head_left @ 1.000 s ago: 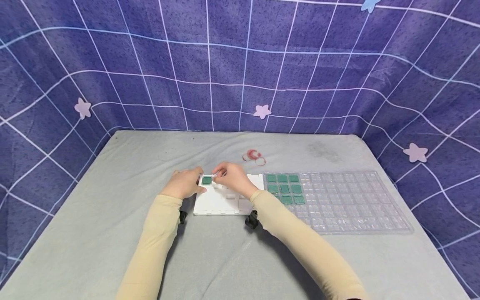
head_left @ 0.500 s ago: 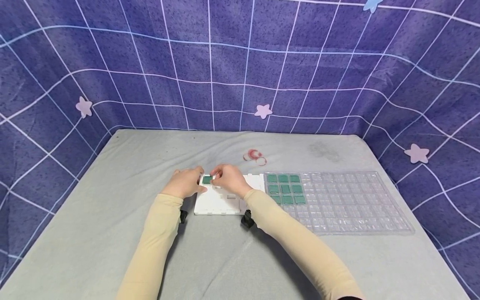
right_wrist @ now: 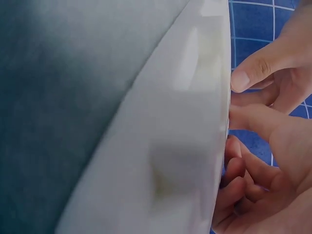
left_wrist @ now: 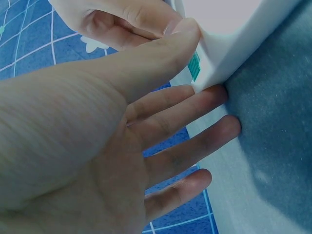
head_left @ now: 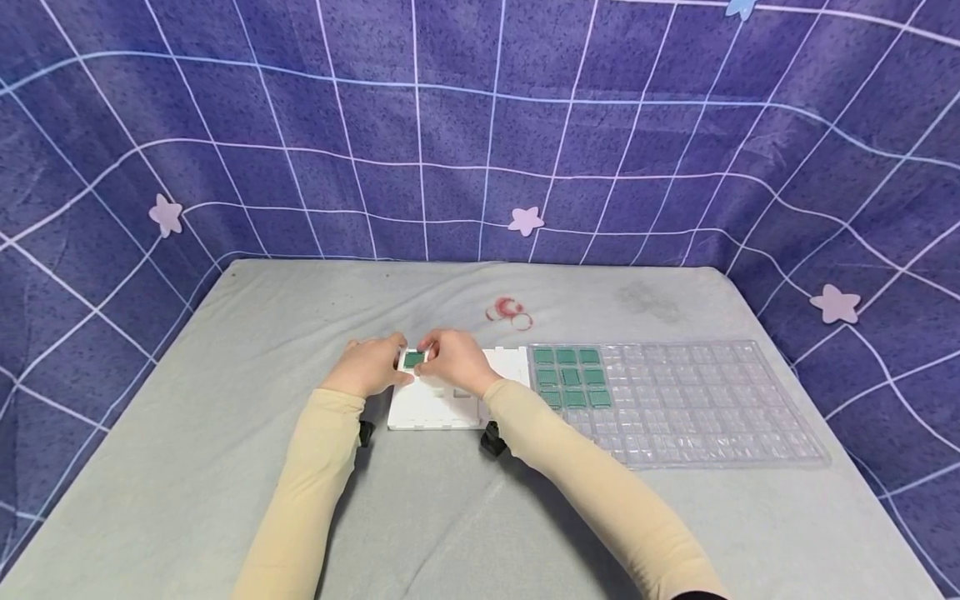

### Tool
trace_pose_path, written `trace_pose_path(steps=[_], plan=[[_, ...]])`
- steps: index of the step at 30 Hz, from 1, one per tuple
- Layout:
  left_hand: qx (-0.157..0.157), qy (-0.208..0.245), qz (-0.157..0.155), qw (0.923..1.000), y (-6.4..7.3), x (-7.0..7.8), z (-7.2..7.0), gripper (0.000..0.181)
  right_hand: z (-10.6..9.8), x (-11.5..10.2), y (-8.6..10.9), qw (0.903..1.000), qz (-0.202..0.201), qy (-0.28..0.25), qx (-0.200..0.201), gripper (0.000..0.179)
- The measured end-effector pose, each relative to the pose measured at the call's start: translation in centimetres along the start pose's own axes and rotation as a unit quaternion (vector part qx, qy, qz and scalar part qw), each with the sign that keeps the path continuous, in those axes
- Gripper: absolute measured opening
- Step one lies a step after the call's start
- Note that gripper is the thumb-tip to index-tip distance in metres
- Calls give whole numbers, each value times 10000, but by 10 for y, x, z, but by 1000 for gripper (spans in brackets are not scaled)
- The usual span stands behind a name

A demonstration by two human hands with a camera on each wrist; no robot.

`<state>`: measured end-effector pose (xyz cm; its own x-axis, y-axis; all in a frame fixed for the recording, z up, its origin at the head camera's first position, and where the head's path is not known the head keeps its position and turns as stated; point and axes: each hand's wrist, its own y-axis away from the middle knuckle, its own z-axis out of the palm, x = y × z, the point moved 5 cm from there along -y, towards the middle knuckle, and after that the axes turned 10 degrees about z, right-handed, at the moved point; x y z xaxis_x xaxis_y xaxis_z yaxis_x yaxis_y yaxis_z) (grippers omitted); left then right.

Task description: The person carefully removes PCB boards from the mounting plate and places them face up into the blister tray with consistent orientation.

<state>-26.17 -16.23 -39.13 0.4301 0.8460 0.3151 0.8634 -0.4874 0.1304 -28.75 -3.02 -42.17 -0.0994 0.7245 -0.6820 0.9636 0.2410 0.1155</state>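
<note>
A flat white plastic tray [head_left: 420,407] with shallow recesses lies mid-table in the head view. At its far left corner sits a small green circuit board [head_left: 412,359], level or nearly so. My left hand [head_left: 366,367] rests against that corner, thumb on the near side and mostly straight fingers [left_wrist: 195,144] along the tray's outer side. My right hand [head_left: 453,358] pinches the circuit board near its right end with thumb and index finger. In the right wrist view the right hand's other fingers [right_wrist: 234,187] are curled; the contact at the board is hidden there.
Right of the white tray lies a clear plastic tray [head_left: 690,400] with many pockets. Several green circuit boards [head_left: 572,377] fill its far left pockets. Grey cloth [head_left: 450,517] covers the table, with red ring marks [head_left: 508,310] behind the hands. A blue curtain [head_left: 480,125] encloses the far side.
My right hand has shifted slightly left and its thumb now sits a little nearer along the circuit board's right end. The left hand and both trays have stayed put.
</note>
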Motion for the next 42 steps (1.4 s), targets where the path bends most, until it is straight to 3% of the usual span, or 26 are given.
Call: trace_pose_path(steps=[9,18,42], plan=[[-38,24,-46,10000,-2,-5,2,57,1,-2,-1,9998,65,160,140,25],[-24,10,-34,10000,-2,-5,2,57,0,-2,0,9997,-126,102,199,25],[-43,35,-62,10000,-2,-5,2,55,-2,0,2,9999,-105,-100,45,24]])
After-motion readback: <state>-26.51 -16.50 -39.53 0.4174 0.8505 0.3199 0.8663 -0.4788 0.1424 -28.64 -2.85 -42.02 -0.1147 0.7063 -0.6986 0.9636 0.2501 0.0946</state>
